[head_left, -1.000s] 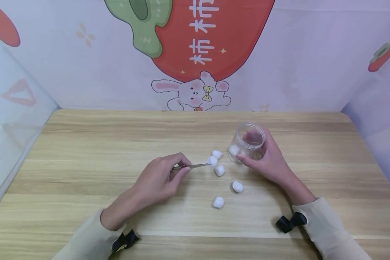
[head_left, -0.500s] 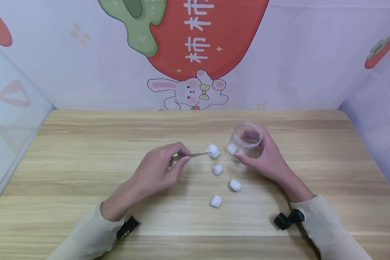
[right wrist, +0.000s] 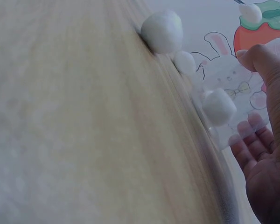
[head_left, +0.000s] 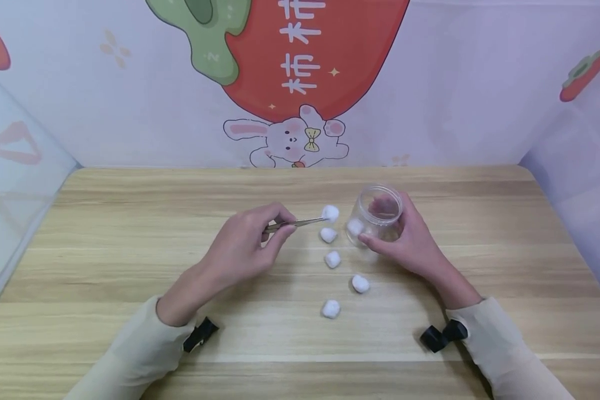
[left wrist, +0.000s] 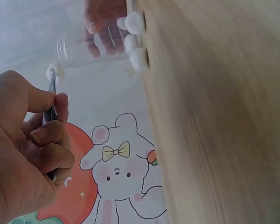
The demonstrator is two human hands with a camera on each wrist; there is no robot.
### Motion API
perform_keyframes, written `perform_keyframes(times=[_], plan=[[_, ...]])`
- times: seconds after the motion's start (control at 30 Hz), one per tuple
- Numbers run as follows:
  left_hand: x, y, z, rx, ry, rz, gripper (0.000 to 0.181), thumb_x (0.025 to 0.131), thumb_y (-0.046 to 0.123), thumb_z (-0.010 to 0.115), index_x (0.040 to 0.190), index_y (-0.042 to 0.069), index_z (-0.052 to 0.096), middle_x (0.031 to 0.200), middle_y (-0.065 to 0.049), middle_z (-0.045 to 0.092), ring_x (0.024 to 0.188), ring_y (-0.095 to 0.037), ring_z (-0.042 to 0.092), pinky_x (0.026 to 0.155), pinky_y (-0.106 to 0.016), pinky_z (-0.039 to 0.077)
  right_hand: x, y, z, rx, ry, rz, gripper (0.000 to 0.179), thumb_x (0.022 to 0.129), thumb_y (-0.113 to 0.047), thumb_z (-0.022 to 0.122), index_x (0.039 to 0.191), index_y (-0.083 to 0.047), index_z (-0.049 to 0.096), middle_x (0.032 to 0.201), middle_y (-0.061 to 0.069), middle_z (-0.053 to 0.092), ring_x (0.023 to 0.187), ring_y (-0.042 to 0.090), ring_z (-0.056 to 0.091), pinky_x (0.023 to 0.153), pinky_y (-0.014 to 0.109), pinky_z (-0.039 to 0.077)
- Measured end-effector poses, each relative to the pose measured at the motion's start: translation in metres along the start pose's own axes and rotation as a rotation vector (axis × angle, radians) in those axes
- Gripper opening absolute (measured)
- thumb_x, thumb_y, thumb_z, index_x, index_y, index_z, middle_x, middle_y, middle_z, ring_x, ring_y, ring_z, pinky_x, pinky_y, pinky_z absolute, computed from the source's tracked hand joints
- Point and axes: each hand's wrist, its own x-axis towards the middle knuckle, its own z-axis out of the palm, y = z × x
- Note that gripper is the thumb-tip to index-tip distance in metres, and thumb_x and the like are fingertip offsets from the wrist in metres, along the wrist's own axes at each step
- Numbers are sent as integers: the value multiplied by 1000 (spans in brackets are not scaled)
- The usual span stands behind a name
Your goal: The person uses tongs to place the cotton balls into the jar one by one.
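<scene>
My left hand (head_left: 247,244) pinches metal tweezers (head_left: 307,222) between thumb and fingers. A white cotton ball (head_left: 331,213) is gripped at their tips; in the left wrist view this lifted ball (left wrist: 55,72) is near the height of the jar's mouth. My right hand (head_left: 415,247) holds a clear jar (head_left: 369,226) by its right side, thumb in front and fingers behind. The jar has no lid and stands slightly tilted. One cotton ball (head_left: 355,226) lies inside it, also seen through the wall as a ball (right wrist: 219,107) in the right wrist view.
Several loose cotton balls (head_left: 332,259) lie in an uneven row on the wooden table (head_left: 130,222), between the hands and in front of the jar. Behind the table hangs a printed cloth (head_left: 455,83) with a rabbit. Black wrist mounts (head_left: 200,335) sit at both sleeves.
My left hand has moved away from me with the tweezers and cotton ball, lifting it off the group toward the jar's left side. My right hand and the jar have stayed nearly still.
</scene>
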Motion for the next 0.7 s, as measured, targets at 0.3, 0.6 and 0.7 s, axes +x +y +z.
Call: perform_keyframes(times=[0.3, 0.6, 0.7], plan=[[12, 10, 3, -9, 2, 20, 9, 104, 19, 68, 110, 15, 73, 99, 1, 79, 76, -12, 61, 67, -27, 51, 0, 1, 0, 18, 7, -6, 72, 80, 1, 88, 139, -2, 46, 130, 14, 62, 122, 4, 58, 111, 10, 39], [21, 16, 2, -17, 3, 40, 9, 104, 18, 68, 110, 14, 73, 100, 1, 80, 83, -12, 68, 72, -30, 57, 0, 1, 1, 1, 3, 4, 74, 80, -1, 88, 140, -2, 45, 132, 13, 62, 123, 3, 58, 111, 9, 38], [24, 18, 2, -24, 12, 51, 9, 104, 18, 68, 110, 14, 73, 100, 1, 80, 79, -12, 64, 68, -28, 53, 0, 1, 1, 2, 6, 3, 72, 80, -1, 88, 139, -2, 46, 131, 13, 63, 122, 3, 58, 111, 9, 39]])
